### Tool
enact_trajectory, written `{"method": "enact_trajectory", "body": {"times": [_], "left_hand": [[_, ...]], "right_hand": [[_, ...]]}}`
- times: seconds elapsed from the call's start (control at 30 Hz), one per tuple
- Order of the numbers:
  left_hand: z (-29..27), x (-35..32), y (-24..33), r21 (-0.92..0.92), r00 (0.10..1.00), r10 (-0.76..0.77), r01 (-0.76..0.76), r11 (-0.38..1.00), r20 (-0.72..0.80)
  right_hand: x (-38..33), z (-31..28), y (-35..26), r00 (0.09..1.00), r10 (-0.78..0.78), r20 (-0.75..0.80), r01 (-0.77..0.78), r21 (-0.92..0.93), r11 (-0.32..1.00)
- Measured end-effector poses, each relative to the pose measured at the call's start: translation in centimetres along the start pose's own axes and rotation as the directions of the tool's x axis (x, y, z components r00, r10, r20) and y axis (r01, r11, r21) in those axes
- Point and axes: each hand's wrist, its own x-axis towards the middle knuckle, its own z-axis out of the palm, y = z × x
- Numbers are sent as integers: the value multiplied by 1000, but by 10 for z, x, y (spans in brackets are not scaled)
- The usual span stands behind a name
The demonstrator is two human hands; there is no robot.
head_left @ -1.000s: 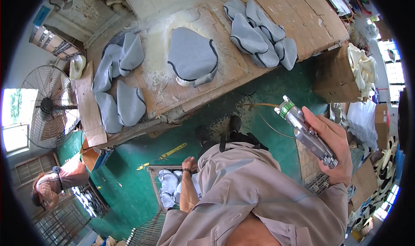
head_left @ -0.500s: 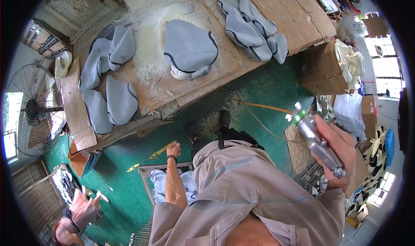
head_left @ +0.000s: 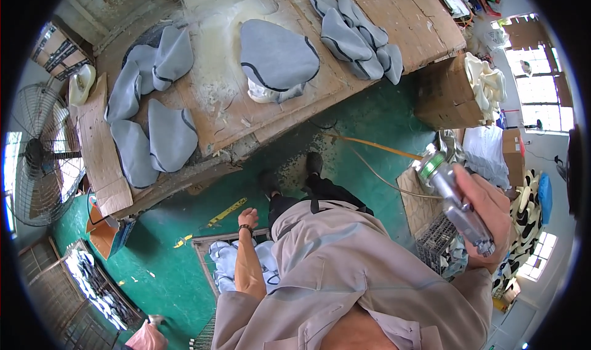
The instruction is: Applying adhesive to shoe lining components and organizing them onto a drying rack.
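At the right of the frame a metal spray gun (head_left: 454, 196) is clamped in the right hand (head_left: 492, 217), its long axis slanting, nozzle toward upper left. The left hand (head_left: 248, 217) hangs loosely curled, holding nothing, at lower centre.

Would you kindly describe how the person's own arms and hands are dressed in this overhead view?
Both hands are bare, with no gloves. The left hand has a dark band around the wrist, and the forearm above it is uncovered up to a rolled greyish-beige shirt sleeve. The right hand shows no band or ring that I can make out; the same greyish-beige fabric reaches down to its wrist.
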Motion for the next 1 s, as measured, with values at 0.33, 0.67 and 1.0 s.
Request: {"method": "enact_trajectory", "body": {"times": [0.33, 0.67, 1.0], "left_hand": [[-21, 13, -11, -48, 999, 34, -34, 998, 3], [-6, 19, -27, -71, 998, 24, -19, 997, 62], [-12, 22, -35, -34, 997, 33, -31, 999, 68]], "right_hand": [[9, 0, -63, 986, -123, 114, 119, 37, 992], [-5, 13, -112, 982, -177, 58, 180, -58, 982], [-31, 10, -138, 969, -179, 169, 199, -114, 973]]}}
